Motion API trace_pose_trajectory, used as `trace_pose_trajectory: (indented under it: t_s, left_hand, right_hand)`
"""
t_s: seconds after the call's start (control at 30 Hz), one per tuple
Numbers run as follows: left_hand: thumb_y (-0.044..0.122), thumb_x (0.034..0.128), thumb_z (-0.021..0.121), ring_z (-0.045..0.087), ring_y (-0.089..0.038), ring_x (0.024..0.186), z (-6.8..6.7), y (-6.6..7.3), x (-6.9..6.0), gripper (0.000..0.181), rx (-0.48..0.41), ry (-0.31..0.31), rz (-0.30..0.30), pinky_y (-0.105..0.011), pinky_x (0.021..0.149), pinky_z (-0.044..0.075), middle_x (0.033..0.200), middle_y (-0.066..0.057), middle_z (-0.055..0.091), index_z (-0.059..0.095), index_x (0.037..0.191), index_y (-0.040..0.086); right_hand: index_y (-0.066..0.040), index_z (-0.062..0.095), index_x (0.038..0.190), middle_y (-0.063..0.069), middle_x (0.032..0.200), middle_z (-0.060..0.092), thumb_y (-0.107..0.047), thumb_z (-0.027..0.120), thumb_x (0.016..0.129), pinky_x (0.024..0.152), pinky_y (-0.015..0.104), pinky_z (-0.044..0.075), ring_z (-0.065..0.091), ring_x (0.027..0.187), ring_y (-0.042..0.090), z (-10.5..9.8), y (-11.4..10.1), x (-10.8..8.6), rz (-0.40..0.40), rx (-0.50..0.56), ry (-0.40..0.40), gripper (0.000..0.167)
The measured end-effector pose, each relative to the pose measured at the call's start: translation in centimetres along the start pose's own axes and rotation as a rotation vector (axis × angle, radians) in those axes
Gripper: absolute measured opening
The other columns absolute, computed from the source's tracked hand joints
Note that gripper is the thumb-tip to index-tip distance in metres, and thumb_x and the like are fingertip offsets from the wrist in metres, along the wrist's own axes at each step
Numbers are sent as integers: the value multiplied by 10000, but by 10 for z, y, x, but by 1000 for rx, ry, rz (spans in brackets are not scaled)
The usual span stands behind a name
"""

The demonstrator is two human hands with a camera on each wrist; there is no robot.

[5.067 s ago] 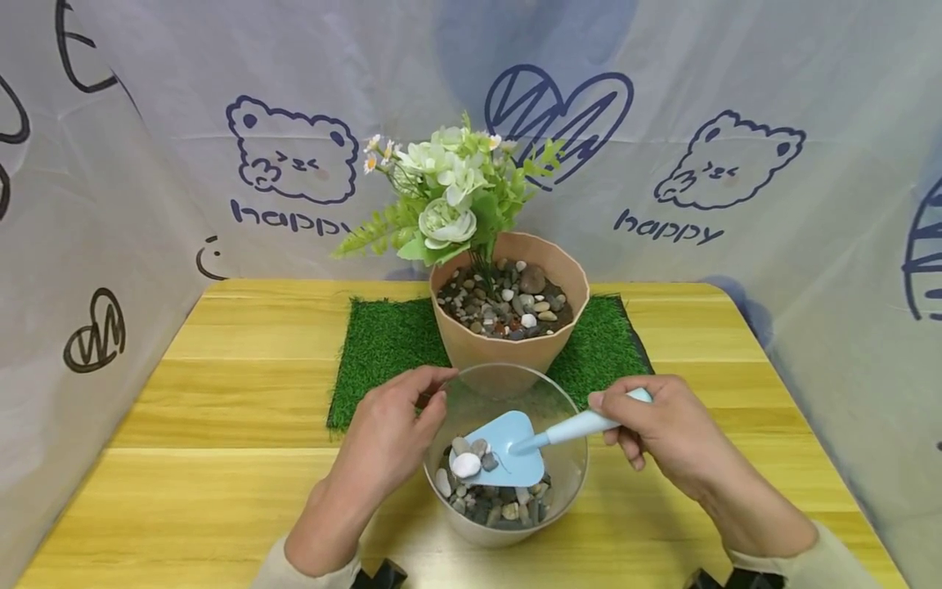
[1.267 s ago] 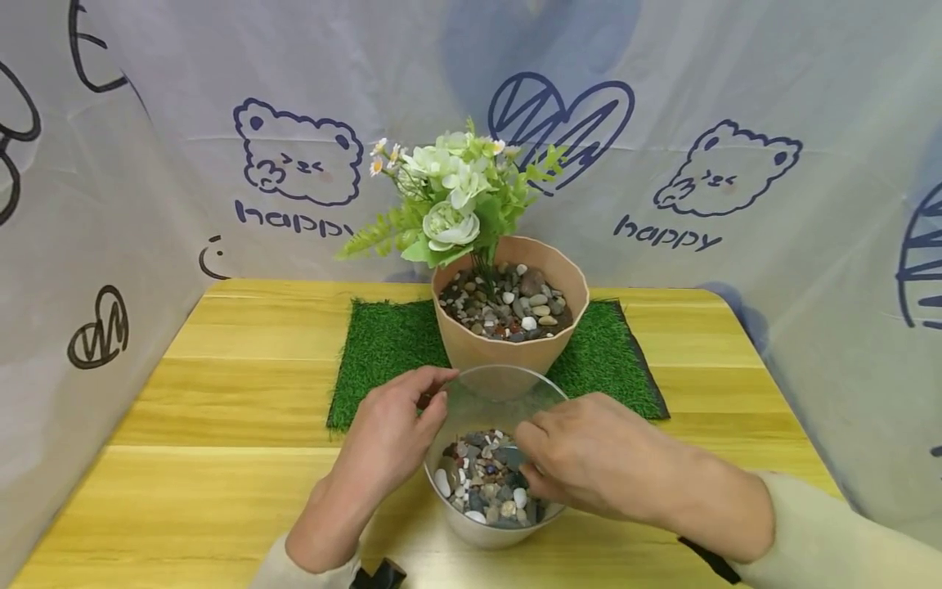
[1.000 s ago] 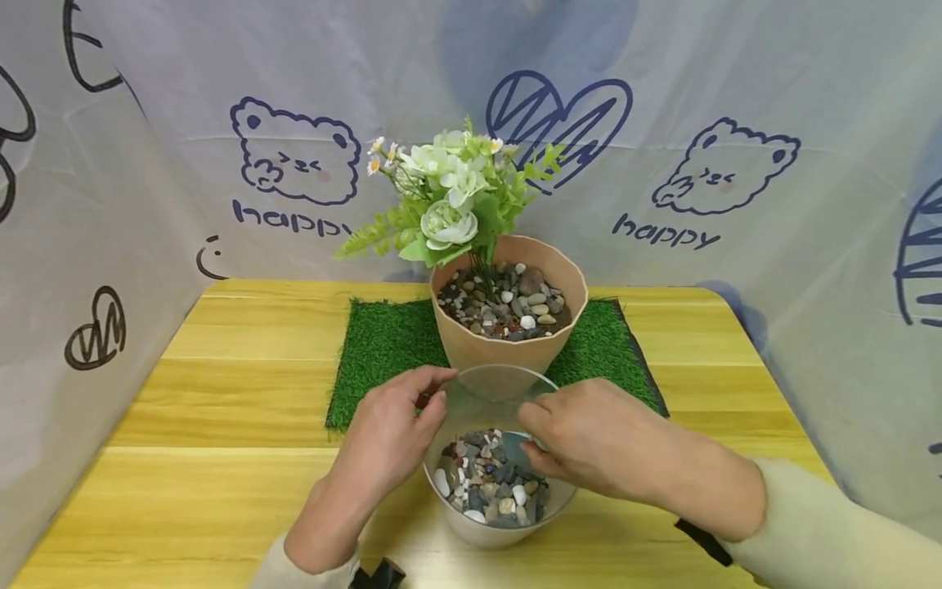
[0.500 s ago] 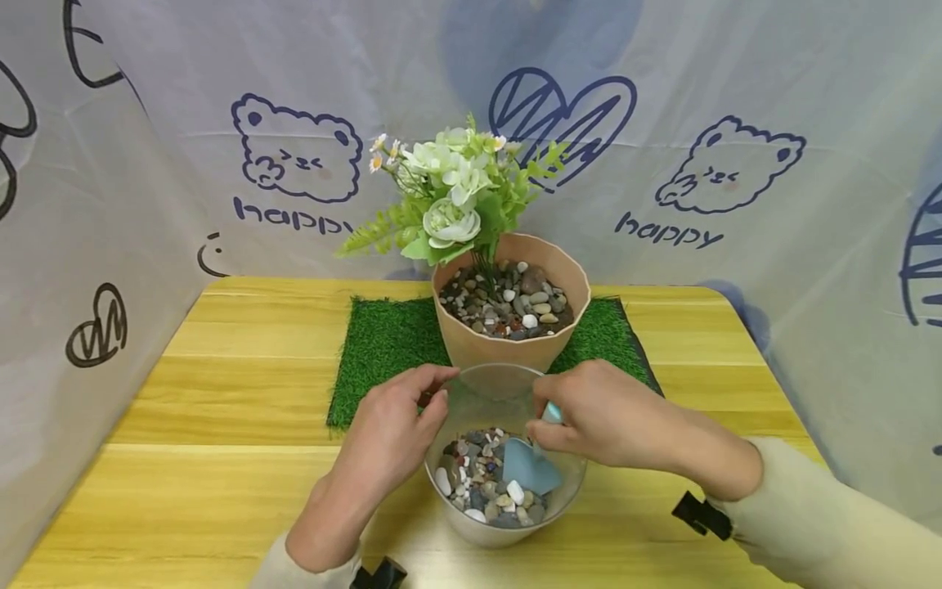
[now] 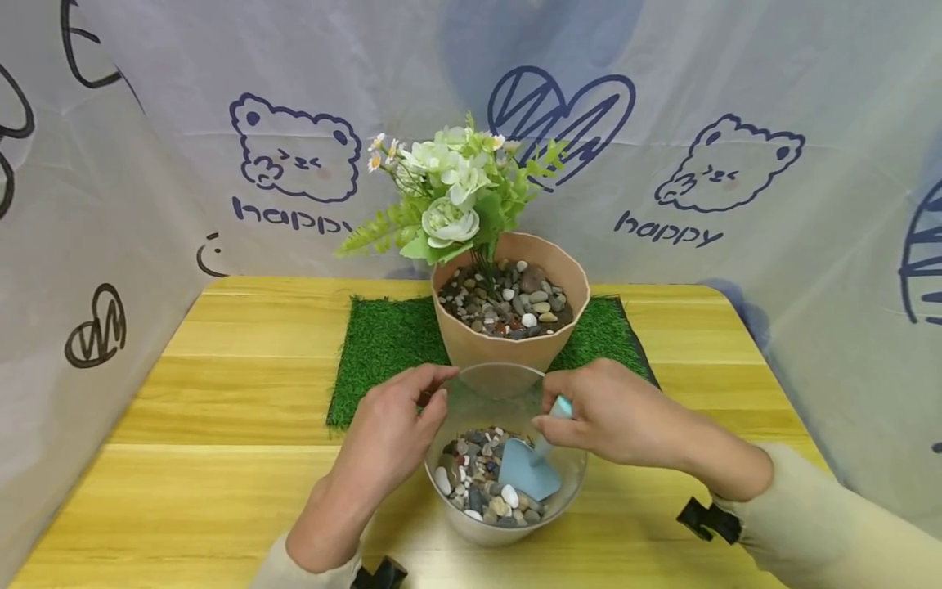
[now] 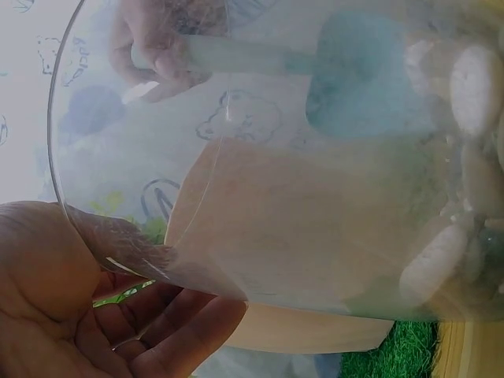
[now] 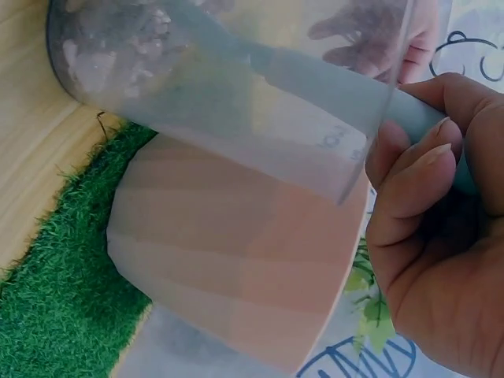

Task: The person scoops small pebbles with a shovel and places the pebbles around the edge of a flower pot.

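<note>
A clear plastic container (image 5: 508,532) holding mixed pebbles (image 5: 471,483) stands upright on the table in the head view. My left hand (image 5: 390,425) grips its left rim; the left wrist view shows those fingers (image 6: 193,323) bent beside the wall. In my right hand (image 5: 611,417) is the handle of a small light blue shovel (image 5: 526,468), and the right wrist view shows the fingers (image 7: 417,181) curled round it. The shovel slants down inside the container, its blade against the pebbles at the right. A white pebble (image 5: 510,495) lies near the blade's lower edge.
Just behind the container, a peach flowerpot (image 5: 508,352) with pebbles and white artificial flowers (image 5: 449,221) stands on a green turf mat (image 5: 390,343). The wooden table (image 5: 221,393) is enclosed by printed cloth (image 5: 412,49) at the back and sides.
Earlier, the shovel was held above the container with stones on its blade; then it went down into the pebbles. Lately my right hand has risen slightly and shifted right. My left hand stays put.
</note>
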State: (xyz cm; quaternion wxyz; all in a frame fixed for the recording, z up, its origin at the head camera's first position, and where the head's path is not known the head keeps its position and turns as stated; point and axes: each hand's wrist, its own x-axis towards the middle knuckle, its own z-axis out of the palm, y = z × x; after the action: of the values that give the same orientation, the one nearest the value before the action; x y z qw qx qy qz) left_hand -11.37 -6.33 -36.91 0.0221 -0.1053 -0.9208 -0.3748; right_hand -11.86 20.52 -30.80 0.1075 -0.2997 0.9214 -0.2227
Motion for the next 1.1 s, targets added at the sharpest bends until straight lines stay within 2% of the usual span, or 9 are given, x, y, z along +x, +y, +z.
trace_pose_trajectory:
  t_s: [0.27, 0.53, 0.83, 1.1]
  left_hand:
    - [172, 1029, 648, 572, -76, 698, 2, 0, 0, 308, -2, 2, 0, -244, 564, 497, 1161, -1, 755, 720, 1327, 200]
    - [172, 1028, 648, 572, -75, 689, 2, 1, -2, 305, -16, 8, 1, -244, 549, 494, 1147, 10, 753, 722, 1323, 204]
    - [184, 1035, 637, 547, -77, 628, 1, 0, -1, 308, -20, 0, 0, -251, 507, 477, 1166, 10, 749, 718, 1330, 212]
    - [187, 1036, 637, 539, -75, 611, 1, -1, -1, 305, -12, 7, 8, -252, 508, 473, 1170, 8, 752, 717, 1330, 207]
  right_hand:
    - [-216, 697, 866, -161, 526, 396, -319, 701, 1007, 455, 193, 290, 311, 462, -11, 2, 4, -1, 59, 136, -34, 175]
    - [-217, 690, 839, -162, 500, 357, -302, 704, 1005, 450, 195, 278, 291, 443, 10, 3, 6, -4, 94, 231, -16, 187]
    - [-163, 709, 845, -95, 542, 525, -277, 736, 977, 432, 240, 425, 494, 467, 73, 2, 9, -13, 145, 343, 25, 176]
    - [-148, 727, 882, -37, 570, 567, -275, 721, 984, 390, 217, 364, 456, 442, 96, 7, 8, -18, 257, 432, 46, 163]
